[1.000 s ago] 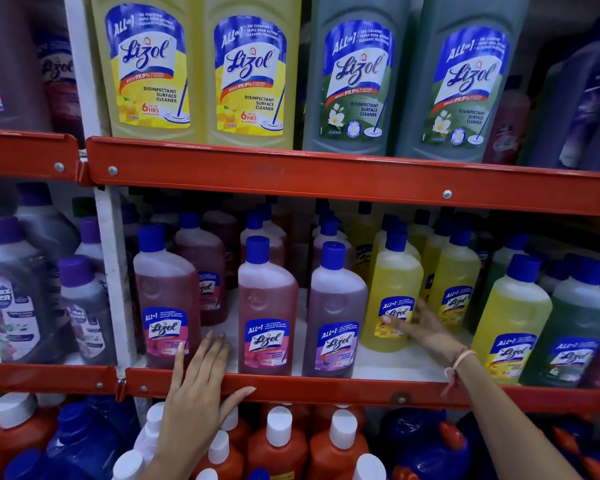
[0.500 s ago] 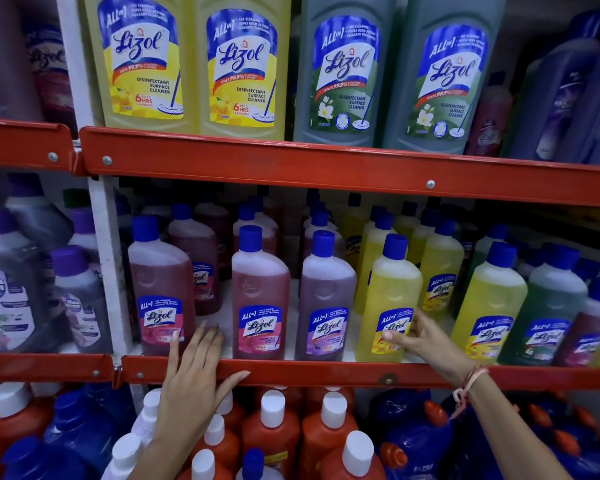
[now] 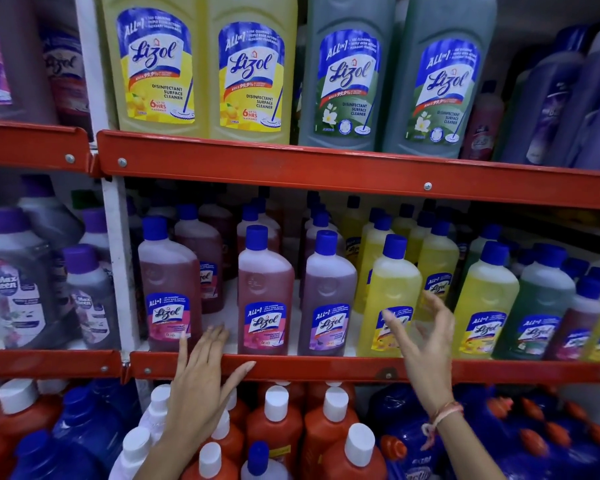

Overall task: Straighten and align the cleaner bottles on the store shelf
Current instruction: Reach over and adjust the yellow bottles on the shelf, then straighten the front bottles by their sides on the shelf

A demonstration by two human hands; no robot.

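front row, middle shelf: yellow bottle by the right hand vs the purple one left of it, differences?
The yellow bottle holds bright yellow liquid; the purple bottle holds dull purple. Yellow's label is partly hidden by the open right hand; purple's shows fully. Both are upright, blue-capped Lizol.

left hand (image 3: 201, 379) flat on red shelf rail (image 3: 326, 367), right hand (image 3: 426, 344) spread before yellow bottle (image 3: 388, 299)
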